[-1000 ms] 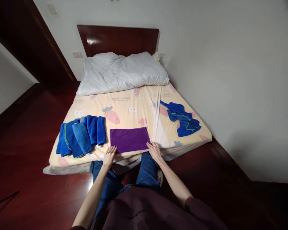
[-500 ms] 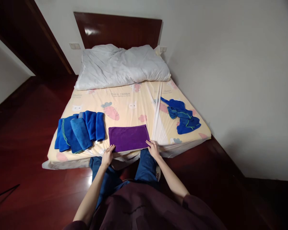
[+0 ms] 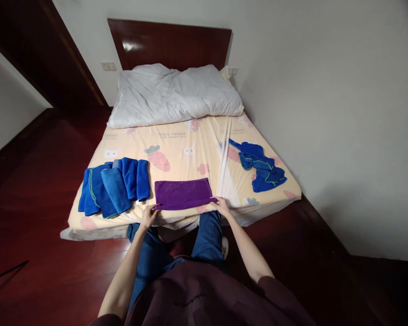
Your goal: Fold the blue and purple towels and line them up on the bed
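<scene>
A purple towel (image 3: 182, 192) lies folded into a flat rectangle near the front edge of the bed. My left hand (image 3: 149, 214) pinches its near left corner, and my right hand (image 3: 221, 206) pinches the near right corner. Between them the near edge is lifted slightly and curled. To the left, several blue towels (image 3: 114, 188) lie folded or rolled, overlapping side by side. Off to the right is a loose, crumpled heap of blue towels (image 3: 265, 170) with green stitching.
The bed (image 3: 177, 158) has a yellow sheet printed with carrots and rabbits. A white quilt (image 3: 177, 97) is bunched against the dark wooden headboard (image 3: 173, 45). A wall (image 3: 343, 136) stands on the right, and dark red floor (image 3: 30, 203) runs along the left.
Both hands have gone from resting on the towel's near corners to pinching them. The towel's near edge has come up and folded slightly away from me, so the towel looks narrower.
</scene>
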`<state>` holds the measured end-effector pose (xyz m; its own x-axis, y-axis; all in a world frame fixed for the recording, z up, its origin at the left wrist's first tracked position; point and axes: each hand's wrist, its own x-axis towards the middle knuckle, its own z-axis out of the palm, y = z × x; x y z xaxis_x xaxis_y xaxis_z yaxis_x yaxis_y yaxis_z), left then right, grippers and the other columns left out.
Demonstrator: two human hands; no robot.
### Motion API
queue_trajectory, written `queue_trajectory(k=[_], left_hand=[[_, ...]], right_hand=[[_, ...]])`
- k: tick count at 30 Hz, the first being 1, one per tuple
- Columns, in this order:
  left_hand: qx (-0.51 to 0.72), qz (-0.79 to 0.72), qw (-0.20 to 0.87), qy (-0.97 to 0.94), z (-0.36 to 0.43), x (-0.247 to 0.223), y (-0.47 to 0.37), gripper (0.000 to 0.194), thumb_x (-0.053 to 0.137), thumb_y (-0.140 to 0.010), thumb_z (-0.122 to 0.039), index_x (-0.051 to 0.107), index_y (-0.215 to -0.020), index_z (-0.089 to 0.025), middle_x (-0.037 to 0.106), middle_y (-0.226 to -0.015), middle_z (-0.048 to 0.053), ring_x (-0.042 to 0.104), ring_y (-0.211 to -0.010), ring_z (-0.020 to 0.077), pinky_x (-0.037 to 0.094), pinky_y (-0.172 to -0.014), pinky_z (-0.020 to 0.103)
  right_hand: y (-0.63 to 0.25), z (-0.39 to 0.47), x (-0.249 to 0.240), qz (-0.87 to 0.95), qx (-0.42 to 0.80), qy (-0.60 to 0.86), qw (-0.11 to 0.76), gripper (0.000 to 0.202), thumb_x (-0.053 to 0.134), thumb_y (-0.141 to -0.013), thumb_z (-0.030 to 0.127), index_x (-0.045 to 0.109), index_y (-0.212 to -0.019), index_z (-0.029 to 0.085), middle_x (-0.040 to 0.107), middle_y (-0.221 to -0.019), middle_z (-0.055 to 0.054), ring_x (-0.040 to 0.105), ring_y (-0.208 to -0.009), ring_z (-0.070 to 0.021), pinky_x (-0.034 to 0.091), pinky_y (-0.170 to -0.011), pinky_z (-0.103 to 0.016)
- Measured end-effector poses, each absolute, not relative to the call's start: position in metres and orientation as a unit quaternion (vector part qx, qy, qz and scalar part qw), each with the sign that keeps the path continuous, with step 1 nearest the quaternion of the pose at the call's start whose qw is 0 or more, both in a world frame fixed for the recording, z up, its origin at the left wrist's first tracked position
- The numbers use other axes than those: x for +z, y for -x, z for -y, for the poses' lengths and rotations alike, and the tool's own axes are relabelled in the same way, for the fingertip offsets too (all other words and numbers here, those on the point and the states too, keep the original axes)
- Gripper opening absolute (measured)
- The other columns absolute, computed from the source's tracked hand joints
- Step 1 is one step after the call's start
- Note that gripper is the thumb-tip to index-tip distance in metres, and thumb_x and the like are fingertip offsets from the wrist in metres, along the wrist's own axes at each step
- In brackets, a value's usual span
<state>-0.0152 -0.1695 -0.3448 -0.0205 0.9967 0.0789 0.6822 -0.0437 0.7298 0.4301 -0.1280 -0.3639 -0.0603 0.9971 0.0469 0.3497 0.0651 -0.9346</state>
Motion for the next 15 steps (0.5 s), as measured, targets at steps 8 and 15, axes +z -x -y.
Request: queue_trajectory(k=[8,15], left_hand=[[0.342,-0.703,0.283,-0.556,0.145,-0.336,0.004,0.053,0.048,-0.085,-0.062,0.069,-0.097,-0.015,0.074,-0.096,0.014,0.069,-0.09,0.0283,0.054,-0.086,0.043],[0.359,-0.736,0.292,-0.494,0.136,-0.332,-0.005,0.048,0.054,-0.083,-0.058,0.067,-0.097,-0.014,0.073,-0.088,0.013,0.07,-0.086,0.029,0.055,-0.084,0.044]], right_hand=[[-0.422,0.103,-0.37,0.53,0.383,0.612,0.444,0.049,0.065,-0.074,0.065,0.072,-0.082,0.016,0.077,-0.088,-0.013,0.073,-0.082,-0.0266,0.058,-0.075,-0.037],[-0.419,0.089,-0.379,0.513,0.361,0.642,0.44,0.053,0.066,-0.071,0.068,0.071,-0.079,0.016,0.077,-0.085,-0.015,0.073,-0.081,-0.0287,0.058,-0.073,-0.038]])
